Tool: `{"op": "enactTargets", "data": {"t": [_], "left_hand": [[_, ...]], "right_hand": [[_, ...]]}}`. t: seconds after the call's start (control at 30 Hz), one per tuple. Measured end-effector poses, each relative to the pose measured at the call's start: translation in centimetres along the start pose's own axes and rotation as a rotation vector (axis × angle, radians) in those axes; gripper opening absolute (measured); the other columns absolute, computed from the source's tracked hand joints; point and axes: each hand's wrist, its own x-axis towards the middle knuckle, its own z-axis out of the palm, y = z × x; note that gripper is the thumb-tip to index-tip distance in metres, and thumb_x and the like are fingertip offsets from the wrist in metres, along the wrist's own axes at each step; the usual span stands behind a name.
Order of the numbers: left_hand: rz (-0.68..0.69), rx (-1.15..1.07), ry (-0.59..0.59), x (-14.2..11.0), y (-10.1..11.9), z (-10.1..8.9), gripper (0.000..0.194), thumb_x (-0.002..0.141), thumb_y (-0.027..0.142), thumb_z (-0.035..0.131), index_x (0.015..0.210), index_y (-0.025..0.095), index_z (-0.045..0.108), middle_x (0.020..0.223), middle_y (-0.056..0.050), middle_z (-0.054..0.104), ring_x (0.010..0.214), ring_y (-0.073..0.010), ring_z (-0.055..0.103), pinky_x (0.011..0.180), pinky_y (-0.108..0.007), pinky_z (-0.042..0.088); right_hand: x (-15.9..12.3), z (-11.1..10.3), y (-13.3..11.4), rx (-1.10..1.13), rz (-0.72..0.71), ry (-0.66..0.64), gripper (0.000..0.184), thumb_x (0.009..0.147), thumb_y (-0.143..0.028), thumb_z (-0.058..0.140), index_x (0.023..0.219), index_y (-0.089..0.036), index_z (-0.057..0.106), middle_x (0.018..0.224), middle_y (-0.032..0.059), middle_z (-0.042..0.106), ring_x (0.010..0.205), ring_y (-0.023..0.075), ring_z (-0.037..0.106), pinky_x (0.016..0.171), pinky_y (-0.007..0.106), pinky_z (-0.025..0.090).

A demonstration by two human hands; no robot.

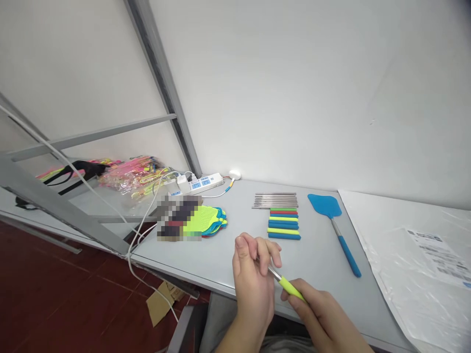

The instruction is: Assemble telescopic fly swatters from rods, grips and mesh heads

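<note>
L hand (pixel 253 279) pinching bare end of steel rod (pixel 274 273), R hand (pixel 324 314) gripping its yellow foam sleeve (pixel 289 288), both just over front edge of table (pixel 217 278). Open gray tabletop ahead of hands; colored sleeves (pixel 283 223) & more steel rods (pixel 275 200) nearest, blue swatter (pixel 326 206) to R, mesh swatter heads (pixel 209 220) to L, power strip (pixel 200 184) by wall (pixel 294 98).

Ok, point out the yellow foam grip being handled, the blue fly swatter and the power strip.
Yellow foam grip (pixel 290 288): head view, point on the middle of the grip.
Blue fly swatter (pixel 324 205): head view, point on the flat blue head.
Power strip (pixel 216 181): head view, point on the white casing.
</note>
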Motion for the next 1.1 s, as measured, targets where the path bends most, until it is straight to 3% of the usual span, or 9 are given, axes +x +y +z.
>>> {"op": "enactTargets", "data": {"t": [0.27, 0.47, 0.57, 0.67, 0.7, 0.77, 0.83, 0.93, 1.1], "left_hand": [[-0.137, -0.127, 0.056, 0.8, 0.1, 0.0, 0.040, 0.097, 0.046, 0.041, 0.067, 0.020, 0.037, 0.043, 0.011, 0.022, 0.042, -0.0075, 0.020, 0.065, -0.027, 0.044], [-0.110, 0.016, -0.042, 1.5, -0.9, -0.4, 0.041, 0.098, 0.049, 0.034, 0.067, 0.021, 0.036, 0.043, 0.010, 0.024, 0.046, -0.0106, 0.038, 0.078, -0.034, 0.045], [-0.021, 0.376, -0.222, 3.2, 0.2, -1.8, 0.042, 0.099, 0.047, 0.029, 0.070, 0.021, 0.046, 0.054, 0.001, 0.049, 0.070, -0.0178, 0.057, 0.081, -0.035, 0.044], [0.274, 1.044, -0.343, 5.2, 3.0, -5.1, 0.029, 0.096, 0.041, 0.042, 0.097, 0.021, 0.063, 0.102, -0.008, 0.066, 0.100, -0.0231, 0.056, 0.091, -0.038, 0.040], [0.429, 1.248, -0.313, 5.7, 4.1, -6.5, 0.026, 0.092, 0.041, 0.051, 0.105, 0.022, 0.063, 0.107, -0.008, 0.066, 0.104, -0.0248, 0.054, 0.095, -0.040, 0.038], [0.617, 1.520, -0.114, 6.5, 6.3, -9.3, 0.025, 0.093, 0.037, 0.050, 0.109, 0.022, 0.062, 0.109, -0.008, 0.065, 0.108, -0.0257, 0.051, 0.096, -0.042, 0.037], [0.630, 1.743, 0.034, 7.0, 7.7, -11.9, 0.031, 0.091, 0.037, 0.053, 0.117, 0.022, 0.058, 0.116, -0.009, 0.063, 0.112, -0.0284, 0.048, 0.096, -0.045, 0.036], [0.532, 1.947, 0.092, 7.2, 8.3, -14.3, 0.044, 0.088, 0.036, 0.057, 0.129, 0.024, 0.051, 0.129, -0.010, 0.058, 0.121, -0.0321, 0.043, 0.094, -0.050, 0.035], [0.558, 1.982, 0.119, 6.9, 7.4, -15.2, 0.031, 0.090, 0.023, 0.054, 0.121, 0.025, 0.057, 0.118, -0.008, 0.065, 0.116, -0.0274, 0.049, 0.097, -0.050, 0.028]], "right_hand": [[1.7, 0.2, -1.5, 0.679, 0.295, -0.237, 0.044, 0.086, -0.065, 0.046, 0.077, -0.021, 0.050, 0.045, -0.0107, 0.024, 0.040, 0.0071, 0.013, 0.039, 0.023, 0.012], [2.2, -0.5, -0.9, 0.633, 0.286, -0.156, 0.042, 0.089, -0.060, 0.047, 0.080, -0.019, 0.053, 0.049, -0.0100, 0.024, 0.045, 0.0072, 0.014, 0.043, 0.023, 0.011], [2.6, -1.5, -0.5, 0.398, 0.207, -0.106, 0.043, 0.090, -0.060, 0.042, 0.084, -0.020, 0.056, 0.053, -0.0081, 0.027, 0.049, 0.0088, 0.022, 0.045, 0.022, 0.017], [2.7, -2.2, 0.4, 0.062, 0.093, 0.055, 0.043, 0.092, -0.058, 0.037, 0.086, -0.021, 0.058, 0.063, -0.0026, 0.047, 0.059, 0.0127, 0.043, 0.052, 0.022, 0.031], [2.7, -2.3, 0.9, -0.024, 0.065, 0.089, 0.041, 0.093, -0.057, 0.037, 0.089, -0.022, 0.059, 0.068, -0.0009, 0.053, 0.063, 0.0147, 0.049, 0.055, 0.023, 0.035], [2.4, -2.3, 2.2, -0.140, 0.034, 0.130, 0.038, 0.093, -0.055, 0.037, 0.099, -0.024, 0.059, 0.072, 0.0002, 0.060, 0.065, 0.0174, 0.055, 0.057, 0.024, 0.040], [2.1, -2.2, 3.7, -0.206, 0.015, 0.153, 0.037, 0.092, -0.053, 0.039, 0.106, -0.026, 0.060, 0.075, 0.0007, 0.064, 0.065, 0.0185, 0.059, 0.060, 0.025, 0.044], [1.9, -2.2, 5.3, -0.255, 0.005, 0.167, 0.038, 0.092, -0.053, 0.040, 0.109, -0.026, 0.060, 0.081, 0.0019, 0.068, 0.071, 0.0195, 0.064, 0.062, 0.024, 0.048], [2.0, -2.5, 5.9, -0.272, 0.000, 0.206, 0.040, 0.092, -0.054, 0.041, 0.112, -0.024, 0.058, 0.084, 0.0030, 0.069, 0.074, 0.0196, 0.066, 0.065, 0.023, 0.050]]}}
